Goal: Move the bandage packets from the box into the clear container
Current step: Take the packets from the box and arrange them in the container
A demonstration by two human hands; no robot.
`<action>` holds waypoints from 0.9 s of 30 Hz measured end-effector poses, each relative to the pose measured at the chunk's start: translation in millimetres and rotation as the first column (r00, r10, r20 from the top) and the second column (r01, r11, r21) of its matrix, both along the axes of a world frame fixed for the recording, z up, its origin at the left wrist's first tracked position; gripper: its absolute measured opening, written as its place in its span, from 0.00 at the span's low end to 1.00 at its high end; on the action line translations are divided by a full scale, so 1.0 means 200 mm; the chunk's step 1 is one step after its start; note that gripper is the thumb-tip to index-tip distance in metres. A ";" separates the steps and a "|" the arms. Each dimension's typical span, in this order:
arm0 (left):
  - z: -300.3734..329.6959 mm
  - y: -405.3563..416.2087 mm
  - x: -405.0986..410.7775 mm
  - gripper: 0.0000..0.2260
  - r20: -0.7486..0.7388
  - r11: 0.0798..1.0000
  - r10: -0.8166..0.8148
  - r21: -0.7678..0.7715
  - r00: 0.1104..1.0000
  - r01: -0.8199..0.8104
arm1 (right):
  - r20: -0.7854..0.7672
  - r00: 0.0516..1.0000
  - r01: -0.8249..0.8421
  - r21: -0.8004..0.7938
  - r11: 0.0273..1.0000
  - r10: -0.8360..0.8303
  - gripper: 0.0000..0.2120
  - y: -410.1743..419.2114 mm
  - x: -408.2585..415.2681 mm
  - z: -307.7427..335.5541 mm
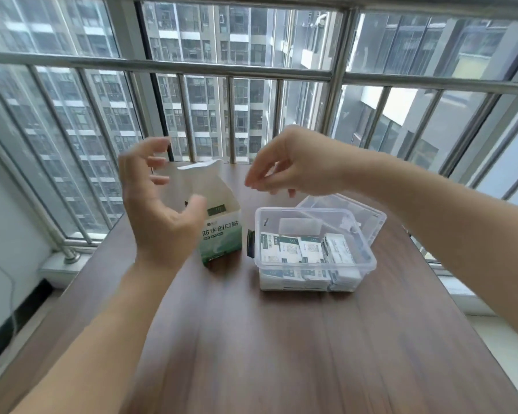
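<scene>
A green and white bandage box (222, 231) stands upright on the wooden table with its top flaps open. To its right sits the clear container (368, 258), holding several white and green bandage packets (305, 249). My left hand (156, 213) hovers in front of and just left of the box, palm turned inward, fingers loosely spread, holding nothing. My right hand (293, 165) hangs above the gap between box and container, fingers loosely curled downward; I see nothing in it. The inside of the box is hidden.
The container's clear lid (359, 210) leans behind the container. A small dark object (249, 243) sits between box and container. The brown table (251, 339) runs toward me. A metal window railing (251, 73) lies just beyond the far edge.
</scene>
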State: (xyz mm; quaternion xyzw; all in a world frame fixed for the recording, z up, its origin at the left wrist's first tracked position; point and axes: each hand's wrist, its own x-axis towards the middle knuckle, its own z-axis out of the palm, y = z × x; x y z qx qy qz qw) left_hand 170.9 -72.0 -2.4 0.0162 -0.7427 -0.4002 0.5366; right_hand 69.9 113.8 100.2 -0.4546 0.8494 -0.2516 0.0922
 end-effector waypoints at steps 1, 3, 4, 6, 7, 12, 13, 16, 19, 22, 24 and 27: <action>-0.04 -0.08 0.01 0.36 0.134 0.996 -0.013 0.088 0.991 0.001 | -0.036 0.999 -0.036 0.008 0.999 0.036 0.08 -0.09 0.03 -0.02; -0.17 -0.14 -0.05 0.52 0.433 0.946 -0.228 0.310 0.872 0.093 | -0.154 0.986 -0.044 0.093 0.995 0.059 0.11 -0.21 0.05 -0.10; -0.24 -0.16 -0.08 0.59 0.516 0.899 -0.353 0.417 0.781 0.131 | -0.216 0.974 -0.035 0.134 0.990 0.064 0.11 -0.25 0.05 -0.13; -0.34 -0.20 -0.12 0.57 0.522 0.833 -0.513 0.494 0.681 0.248 | -0.316 0.945 -0.018 0.201 0.980 0.082 0.12 -0.33 0.06 -0.18; -0.38 -0.21 -0.14 0.48 0.508 0.837 -0.516 0.472 0.690 0.279 | -0.353 0.931 -0.003 0.238 0.971 0.089 0.12 -0.35 0.07 -0.19; -0.27 -0.24 -0.11 0.32 0.358 0.970 -0.240 0.048 0.902 0.238 | -0.593 0.799 0.110 0.311 0.944 0.102 0.12 -0.30 0.15 -0.23; -0.24 -0.26 -0.11 0.30 0.293 0.974 -0.194 -0.053 0.936 0.218 | -0.618 0.782 0.129 0.280 0.951 0.076 0.14 -0.28 0.17 -0.23; -0.20 -0.32 -0.14 0.26 0.189 0.975 -0.145 -0.137 0.971 0.172 | -0.610 0.792 0.154 0.184 0.971 -0.010 0.21 -0.26 0.22 -0.23; -0.14 -0.31 -0.14 0.26 0.126 0.954 -0.262 -0.119 0.957 0.277 | -0.586 0.808 0.133 0.089 0.987 -0.056 0.27 -0.24 0.28 -0.21; -0.09 -0.27 -0.15 0.30 0.121 0.945 -0.305 -0.082 0.945 0.315 | -0.597 0.799 0.142 0.070 0.987 -0.072 0.27 -0.23 0.32 -0.19; -0.07 -0.25 -0.15 0.30 0.130 0.952 -0.285 -0.079 0.950 0.296 | -0.577 0.814 0.172 0.127 0.977 -0.068 0.27 -0.24 0.33 -0.18; -0.03 -0.20 -0.16 0.29 0.123 0.956 -0.167 -0.224 0.978 0.192 | -0.428 0.898 0.222 0.238 0.946 -0.103 0.26 -0.25 0.34 -0.17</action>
